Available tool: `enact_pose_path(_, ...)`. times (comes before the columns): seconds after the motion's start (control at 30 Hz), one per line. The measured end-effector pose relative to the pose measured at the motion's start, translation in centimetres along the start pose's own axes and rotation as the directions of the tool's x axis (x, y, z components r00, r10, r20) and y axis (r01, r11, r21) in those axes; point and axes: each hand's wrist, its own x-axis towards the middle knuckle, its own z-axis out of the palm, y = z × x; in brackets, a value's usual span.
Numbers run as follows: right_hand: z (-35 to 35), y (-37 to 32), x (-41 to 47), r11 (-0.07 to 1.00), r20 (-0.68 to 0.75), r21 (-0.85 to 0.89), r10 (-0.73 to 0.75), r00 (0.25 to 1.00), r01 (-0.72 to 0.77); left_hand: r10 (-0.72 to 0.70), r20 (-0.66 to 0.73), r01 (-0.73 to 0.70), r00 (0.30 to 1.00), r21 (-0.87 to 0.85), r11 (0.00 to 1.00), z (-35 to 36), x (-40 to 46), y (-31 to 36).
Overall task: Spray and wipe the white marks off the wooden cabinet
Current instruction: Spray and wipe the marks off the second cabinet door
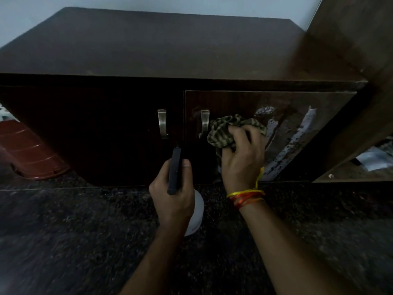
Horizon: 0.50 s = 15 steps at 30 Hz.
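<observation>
A dark wooden cabinet (148, 52) stands low in front of me, with two doors and metal handles. The right door (234, 103) carries white marks (302, 133) in streaks and speckles across its right half. My right hand (242, 158) grips a crumpled green striped cloth (225, 130) and presses it against that door, just right of its handle (204, 122). My left hand (172, 194) holds a spray bottle, its black head (175, 169) pointing up towards the doors and its white body (196, 213) showing below my palm.
A dark speckled stone floor (74, 231) runs along the cabinet's foot. A reddish-brown plastic object (27, 150) lies on the floor at the left. A tall wooden panel (350, 50) rises at the right, with papers (374, 158) behind its lower edge.
</observation>
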Motion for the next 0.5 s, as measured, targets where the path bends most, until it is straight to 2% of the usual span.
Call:
enact_pose_path(0.17,0.1,-1.6,0.5,0.999,-0.045,0.031,-0.043,0.998,0.044,0.008,0.004,-0.008,1.000,0.017,1.000,-0.2,-0.1,-0.2)
enact_pose_path(0.3,1.5,-1.0,-1.1,0.999,-0.021,-0.010,-0.037,0.999,0.037,-0.011,-0.007,0.011,1.000,0.005,1.000,-0.4,0.0,-0.6)
enact_pose_path(0.5,1.9,-2.5,-1.0,0.988,0.072,0.120,0.093,0.993,-0.101,-0.020,-0.027,0.021,0.999,0.009,1.000,-0.8,0.2,-0.4)
